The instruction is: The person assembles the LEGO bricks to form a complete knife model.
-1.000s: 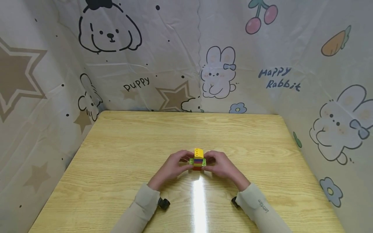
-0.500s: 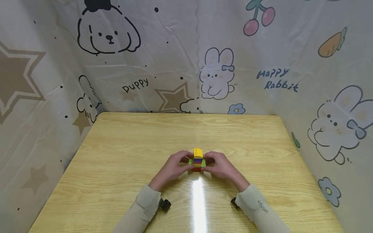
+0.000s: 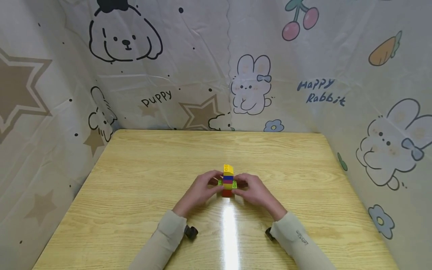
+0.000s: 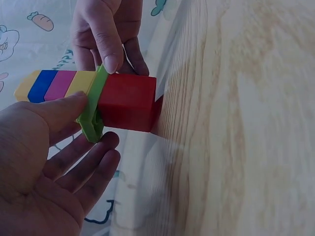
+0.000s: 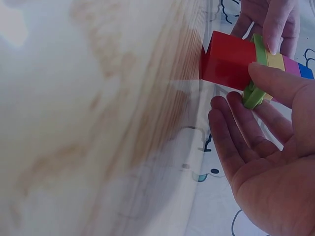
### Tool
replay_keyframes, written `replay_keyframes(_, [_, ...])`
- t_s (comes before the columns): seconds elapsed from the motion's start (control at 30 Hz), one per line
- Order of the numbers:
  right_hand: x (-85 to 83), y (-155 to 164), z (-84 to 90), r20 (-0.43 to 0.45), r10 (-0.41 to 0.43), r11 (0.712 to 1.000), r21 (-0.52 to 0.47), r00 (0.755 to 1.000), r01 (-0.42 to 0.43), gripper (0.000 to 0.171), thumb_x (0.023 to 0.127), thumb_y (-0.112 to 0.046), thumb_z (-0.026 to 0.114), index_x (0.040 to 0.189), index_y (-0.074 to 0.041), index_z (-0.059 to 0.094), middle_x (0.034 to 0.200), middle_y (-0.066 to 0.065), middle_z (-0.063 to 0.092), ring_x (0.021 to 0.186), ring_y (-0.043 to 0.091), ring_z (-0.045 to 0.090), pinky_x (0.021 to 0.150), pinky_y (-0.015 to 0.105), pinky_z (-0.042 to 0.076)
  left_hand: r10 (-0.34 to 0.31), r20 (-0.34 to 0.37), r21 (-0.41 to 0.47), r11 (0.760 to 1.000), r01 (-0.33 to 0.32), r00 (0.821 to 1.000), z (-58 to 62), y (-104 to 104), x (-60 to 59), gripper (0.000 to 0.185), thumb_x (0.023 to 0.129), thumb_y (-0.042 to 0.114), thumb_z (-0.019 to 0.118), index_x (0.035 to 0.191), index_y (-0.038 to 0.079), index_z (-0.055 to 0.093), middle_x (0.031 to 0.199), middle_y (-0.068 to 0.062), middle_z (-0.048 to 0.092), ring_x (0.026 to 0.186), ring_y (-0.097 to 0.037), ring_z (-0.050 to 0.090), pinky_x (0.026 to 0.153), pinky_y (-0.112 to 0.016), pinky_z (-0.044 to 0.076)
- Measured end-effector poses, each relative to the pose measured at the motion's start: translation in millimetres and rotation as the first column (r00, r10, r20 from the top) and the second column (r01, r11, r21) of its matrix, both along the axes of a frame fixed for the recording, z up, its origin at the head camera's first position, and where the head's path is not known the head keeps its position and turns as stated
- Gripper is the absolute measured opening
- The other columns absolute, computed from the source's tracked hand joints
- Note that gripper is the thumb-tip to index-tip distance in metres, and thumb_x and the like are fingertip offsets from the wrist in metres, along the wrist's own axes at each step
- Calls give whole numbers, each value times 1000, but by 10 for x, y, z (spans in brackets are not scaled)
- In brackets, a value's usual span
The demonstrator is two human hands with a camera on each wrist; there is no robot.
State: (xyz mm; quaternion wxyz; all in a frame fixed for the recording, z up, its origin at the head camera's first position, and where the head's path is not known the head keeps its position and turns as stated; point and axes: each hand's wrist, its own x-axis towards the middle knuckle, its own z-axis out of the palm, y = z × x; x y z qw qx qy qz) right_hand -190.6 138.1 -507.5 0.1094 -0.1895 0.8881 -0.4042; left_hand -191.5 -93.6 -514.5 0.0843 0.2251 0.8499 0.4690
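A stack of toy building bricks [image 3: 228, 179] stands between my two hands near the middle of the table. From the bottom it runs red brick [image 4: 129, 102], wider green plate [image 5: 259, 49], yellow, pink and blue bricks [image 4: 41, 86], then a yellow sloped brick [image 3: 228, 169] on top. My left hand [image 3: 202, 188] pinches its left side, thumb on the near face by the green plate. On the right side, my right hand [image 3: 252, 189] grips likewise, fingers behind and under the plate's end. Whether the red brick touches the table I cannot tell.
The wooden table [image 3: 162, 157] extends around the hands, with a bright glare strip in front of the stack. A printed curtain [image 3: 202, 67] hangs along the back and both sides. A small black device [image 3: 191, 232] sits at the left cuff.
Both hands and the stack have shifted up slightly in the head view, and more of the red and blue bricks shows. The grip looks the same.
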Motion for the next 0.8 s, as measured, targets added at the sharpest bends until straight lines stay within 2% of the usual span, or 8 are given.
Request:
replay_keyframes(0.17, [-4, -24, 22, 14, -30, 1000, -5, 999, 31, 34, 86, -21, 73, 119, -16, 65, 107, -4, 66, 94, 11, 63, 86, 30, 54, 16, 16, 7, 1000, -16, 1000, 5, 14, -24, 39, 92, 31, 64, 129, 24, 55, 118, 5, 61, 101, -12, 61, 90, -29, 52])
replay_keyframes(0.47, [-46, -73, 19, 45, -96, 995, -15, 994, 97, 35, 88, -22, 71, 122, -18, 64, 108, -5, 66, 93, 13, 63, 86, 33, 54, 59, 0, 3, 998, -59, 998, -40, 46, -86, 42, 93, 30, 63, 134, 26, 53, 117, 5, 61, 100, -10, 61, 90, -27, 51])
replay_keyframes(0.8, [-92, -98, -21, 31, -121, 992, -20, 992, 121, 38, 88, -23, 71, 125, -19, 63, 119, -4, 64, 97, 13, 62, 86, 33, 54, 109, 27, -12, 994, -108, 994, -48, 58, -146, 50, 93, 36, 62, 139, 24, 50, 117, 3, 64, 104, -11, 61, 93, -29, 51])
